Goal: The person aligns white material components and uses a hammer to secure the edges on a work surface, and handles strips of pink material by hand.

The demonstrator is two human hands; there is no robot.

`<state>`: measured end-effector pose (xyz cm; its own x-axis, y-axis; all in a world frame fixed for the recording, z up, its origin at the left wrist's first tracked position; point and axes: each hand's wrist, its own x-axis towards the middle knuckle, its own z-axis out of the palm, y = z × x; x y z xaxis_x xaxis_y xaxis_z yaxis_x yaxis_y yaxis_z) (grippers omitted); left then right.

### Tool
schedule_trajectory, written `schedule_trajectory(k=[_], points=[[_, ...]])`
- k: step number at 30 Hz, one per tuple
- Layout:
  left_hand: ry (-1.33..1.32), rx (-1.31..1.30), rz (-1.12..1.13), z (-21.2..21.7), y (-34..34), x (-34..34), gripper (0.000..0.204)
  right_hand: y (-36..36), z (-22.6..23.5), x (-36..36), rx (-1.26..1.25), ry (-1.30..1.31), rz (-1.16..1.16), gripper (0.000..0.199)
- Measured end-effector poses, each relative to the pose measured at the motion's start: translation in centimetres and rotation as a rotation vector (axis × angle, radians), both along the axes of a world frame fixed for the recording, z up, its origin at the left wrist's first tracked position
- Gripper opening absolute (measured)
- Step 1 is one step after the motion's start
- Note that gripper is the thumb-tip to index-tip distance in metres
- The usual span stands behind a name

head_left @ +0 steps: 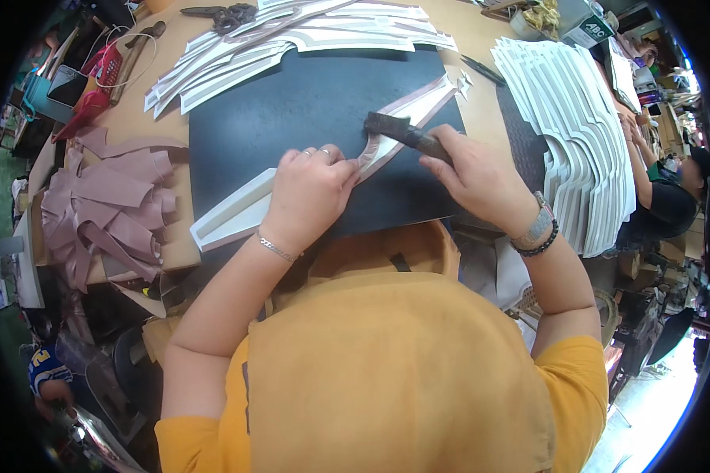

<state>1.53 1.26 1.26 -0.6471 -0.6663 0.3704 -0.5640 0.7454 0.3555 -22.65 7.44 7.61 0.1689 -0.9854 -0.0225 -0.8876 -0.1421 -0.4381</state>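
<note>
In my right hand [485, 180] is a hammer [427, 143], gripped by its dark handle. Its dark head lies over the curved middle of a long white shaped piece [237, 206] with mauve edging; whether the two touch I cannot tell. The fingers of my left hand [312, 185] are closed on that piece at its middle, just left of the hammer head, and they hide part of it. Beneath both hands lies a dark flat work mat [272, 118]. The piece runs slantwise across the mat, from lower left to upper right.
Stacked white shaped pieces [576, 134] stand at the right, with more white pieces [292, 47] at the back. Mauve strips [106, 205] are heaped at the left. Scissors [229, 16], another hammer [138, 59] and a red basket [106, 67] lie farther off. Another person [670, 193] is at the far right.
</note>
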Motion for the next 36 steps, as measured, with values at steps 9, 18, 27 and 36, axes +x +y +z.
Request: schedule_trajectory(k=[9,18,27,36], points=[[0.020,0.126,0.069,-0.7,-0.2,-1.2,0.009,0.1,-1.4,-0.3,0.027,-0.027,-0.035,0.026],[-0.007,0.009,0.015,-0.2,0.7,0.2,0.008,0.9,0.0,1.1,0.062,-0.002,0.028,0.027],[0.059,0.146,0.059,-0.8,-0.6,-2.6,0.014,1.1,-1.2,0.0,0.046,-0.068,-0.103,0.026],[0.063,0.151,0.069,0.0,0.4,-0.7,0.016,1.8,-1.1,0.3,-0.006,-0.184,-0.030,0.026]])
